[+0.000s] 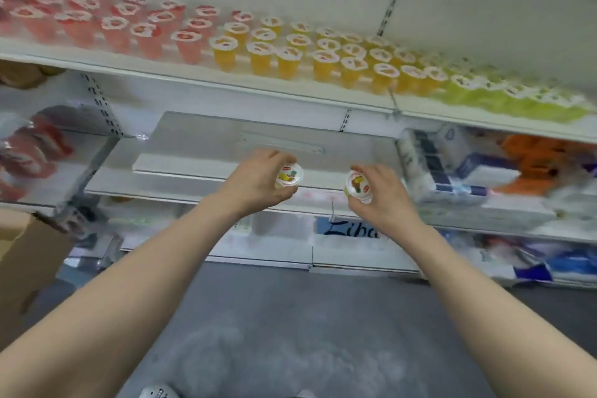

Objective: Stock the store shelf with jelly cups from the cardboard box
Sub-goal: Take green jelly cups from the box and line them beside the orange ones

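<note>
1. Centre of frame: I see both arms stretched out toward the shelving, and each hand grasps one jelly cup.
2. Left hand [258, 181]: the fingers are curled round the left jelly cup [288, 175]. The cup sits at the fingertip end, right of the palm, with the thumb under it and fingers over the top edge.
3. Left cup's heading: the printed foil lid faces back at the camera, so the long axis runs away from me toward the shelving. The body is mostly hidden behind the lid.
4. Right hand [384, 194]: it is clenched on the right jelly cup [357, 186]. The cup lies left of the palm, pinched between the upper fingers and the thumb below.
5. Right cup's heading: the lid is also turned to the camera and tipped slightly left. A sliver of yellow-green body shows at its lower left.
6. The two cups are near each other but apart, in front of a bare grey shelf board [226, 145].
7. Upper shelf [193, 74]: upright rows of red cups [113, 26], orange cups [290, 55] and green cups [517, 97], left to right.
8. Cardboard box [26, 252] at the left edge. The contents cannot be seen.
9. Motion blur is heavy at the frame edges.
</note>
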`<state>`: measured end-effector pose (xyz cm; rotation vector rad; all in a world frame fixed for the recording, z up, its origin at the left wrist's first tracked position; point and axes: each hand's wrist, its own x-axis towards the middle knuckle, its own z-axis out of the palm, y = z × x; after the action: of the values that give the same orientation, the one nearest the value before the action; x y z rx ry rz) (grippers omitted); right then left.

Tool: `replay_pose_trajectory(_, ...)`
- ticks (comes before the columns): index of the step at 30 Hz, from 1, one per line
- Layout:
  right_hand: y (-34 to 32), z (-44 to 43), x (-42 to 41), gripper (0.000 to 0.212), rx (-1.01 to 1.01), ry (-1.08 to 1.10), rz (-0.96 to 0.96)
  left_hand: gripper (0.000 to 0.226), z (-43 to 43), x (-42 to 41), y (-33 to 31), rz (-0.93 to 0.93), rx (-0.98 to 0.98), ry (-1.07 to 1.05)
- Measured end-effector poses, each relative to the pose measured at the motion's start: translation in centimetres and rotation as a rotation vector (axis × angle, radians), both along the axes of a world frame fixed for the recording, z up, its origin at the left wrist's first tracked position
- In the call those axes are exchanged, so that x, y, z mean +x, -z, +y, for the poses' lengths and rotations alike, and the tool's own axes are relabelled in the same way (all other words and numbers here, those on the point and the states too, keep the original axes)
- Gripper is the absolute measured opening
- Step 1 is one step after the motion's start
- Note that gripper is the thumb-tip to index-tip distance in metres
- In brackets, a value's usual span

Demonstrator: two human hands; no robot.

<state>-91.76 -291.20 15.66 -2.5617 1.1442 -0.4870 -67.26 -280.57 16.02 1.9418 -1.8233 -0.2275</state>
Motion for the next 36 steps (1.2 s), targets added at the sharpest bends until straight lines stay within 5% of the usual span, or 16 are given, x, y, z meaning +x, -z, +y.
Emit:
replay_pose_trajectory(9,-3.7,-7.1,-19.3,0.053,-0.101,0.252,-0.059,0.051,-11.6,-17.1,-4.1,-0.046,-0.018,0.215)
replay_pose_trajectory(19,-8.2,-16.7,-31.3,0.048,-0.238,0.462,-0.176,0.051,-24.8,-30.5,-9.1,-0.026,-0.204,0.423)
replay_pose_trajectory(36,-12.5,-39.7,-42.7,0.032,-0.189,0.592,-0.447,0.05,-44.8,-39.6,-13.1,0.053,-0.286,0.258)
